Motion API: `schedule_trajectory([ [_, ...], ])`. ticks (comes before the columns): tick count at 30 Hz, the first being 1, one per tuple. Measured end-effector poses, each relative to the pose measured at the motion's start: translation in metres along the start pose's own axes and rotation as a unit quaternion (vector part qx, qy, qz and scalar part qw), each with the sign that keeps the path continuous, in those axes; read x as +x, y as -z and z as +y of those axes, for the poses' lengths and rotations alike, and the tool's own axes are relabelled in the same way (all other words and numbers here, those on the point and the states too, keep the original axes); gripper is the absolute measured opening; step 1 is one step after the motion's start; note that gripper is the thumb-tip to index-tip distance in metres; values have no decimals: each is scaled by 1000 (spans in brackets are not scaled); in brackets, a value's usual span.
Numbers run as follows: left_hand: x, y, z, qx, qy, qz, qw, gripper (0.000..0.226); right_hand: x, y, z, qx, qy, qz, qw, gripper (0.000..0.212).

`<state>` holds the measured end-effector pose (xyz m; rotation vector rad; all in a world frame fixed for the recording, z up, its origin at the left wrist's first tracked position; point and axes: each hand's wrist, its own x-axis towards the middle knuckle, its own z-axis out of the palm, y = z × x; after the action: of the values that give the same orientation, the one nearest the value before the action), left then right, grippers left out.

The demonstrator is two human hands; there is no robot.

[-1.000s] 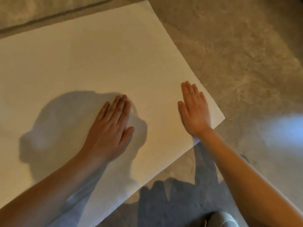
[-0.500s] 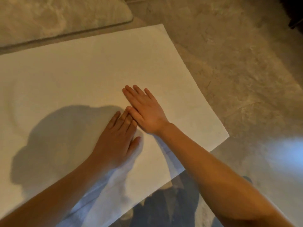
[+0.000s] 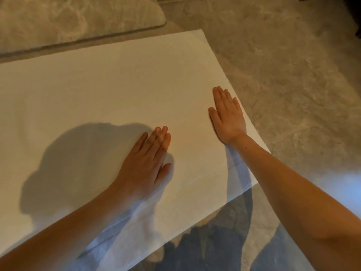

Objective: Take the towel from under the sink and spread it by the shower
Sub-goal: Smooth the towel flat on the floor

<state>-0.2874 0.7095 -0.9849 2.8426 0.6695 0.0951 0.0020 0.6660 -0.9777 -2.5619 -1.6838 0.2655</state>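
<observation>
A large white towel [image 3: 109,83] lies spread flat on the stone-look floor and fills most of the view. My left hand [image 3: 145,159] presses flat on its middle, fingers straight and together. My right hand [image 3: 227,115] lies flat near the towel's right edge, fingers straight and pointing away from me. Neither hand holds anything. My forearms cover part of the towel's near edge.
The raised curved edge of the shower floor [image 3: 82,39] runs along the towel's far side at the top left. Mottled grey-beige floor tile [image 3: 293,79] stretches to the right. A dark object [image 3: 357,36] shows at the far right edge.
My right hand has slid from beside my left hand in the towel's middle out to its right edge. My left hand has stayed pressed in place.
</observation>
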Motion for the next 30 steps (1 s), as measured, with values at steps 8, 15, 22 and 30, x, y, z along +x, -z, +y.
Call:
schedule_trajectory([
  [8,37,14,-35,6,39,57,998,66,1,-1,0,-7,6,6,1000,60],
  [15,57,9,-53,10,92,21,995,72,15,4,-45,9,37,12,999,58],
  [22,57,8,-56,0,90,31,995,71,37,-19,-123,49,214,-16,975,57],
  [30,55,8,-58,-7,89,29,996,71,58,-5,-16,20,34,13,999,62],
])
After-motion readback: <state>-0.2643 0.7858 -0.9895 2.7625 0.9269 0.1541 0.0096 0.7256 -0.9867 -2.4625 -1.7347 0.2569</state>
